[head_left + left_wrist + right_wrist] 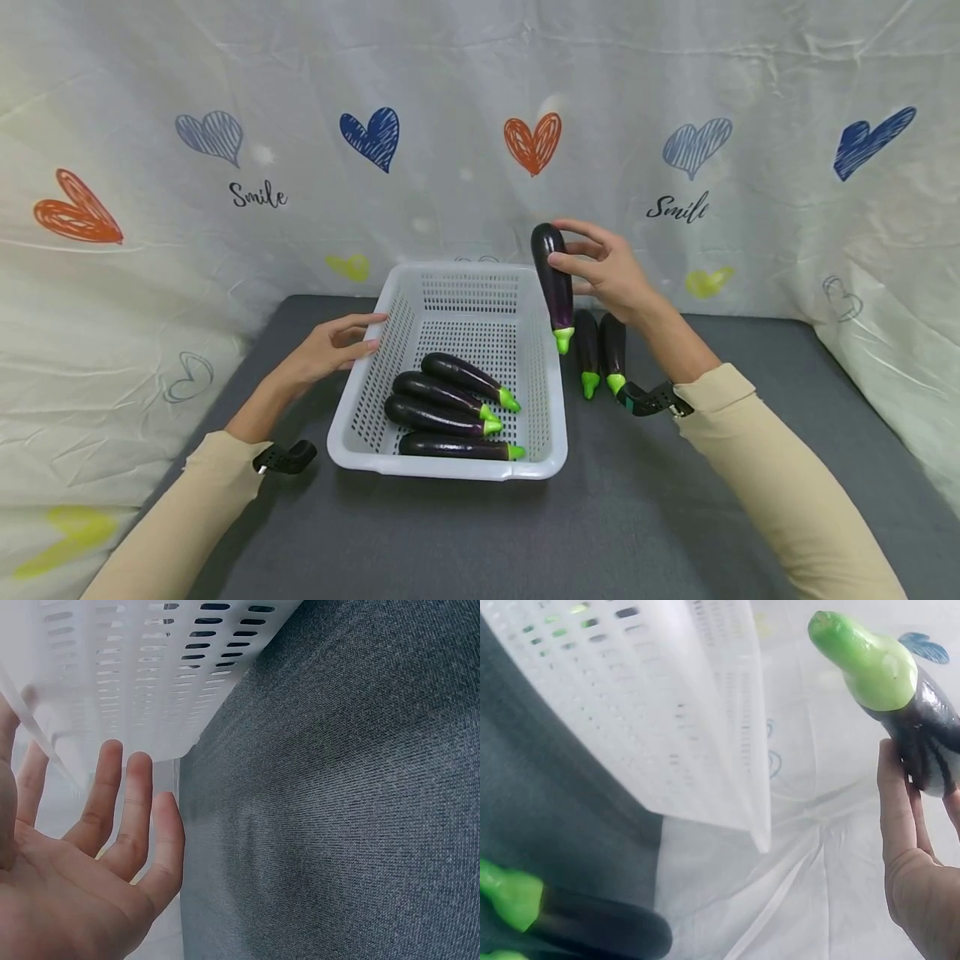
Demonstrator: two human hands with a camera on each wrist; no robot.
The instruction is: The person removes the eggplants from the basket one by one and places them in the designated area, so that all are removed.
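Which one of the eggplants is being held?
The eggplant in the right hand's fingers, raised off the table; four others lie in the white basket, two more beside it.

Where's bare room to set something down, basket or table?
Free: far part of the basket, between its far wall and four eggplants; table in front of its near rim, between the sleeves. Crowded: the basket's near part, and just right of it, with two eggplants down and a third in the right grip.

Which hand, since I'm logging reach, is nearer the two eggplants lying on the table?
Right. The right hand, holding another eggplant, is raised near the far ends of the two eggplants; the left hand is across the basket, at its left rim.
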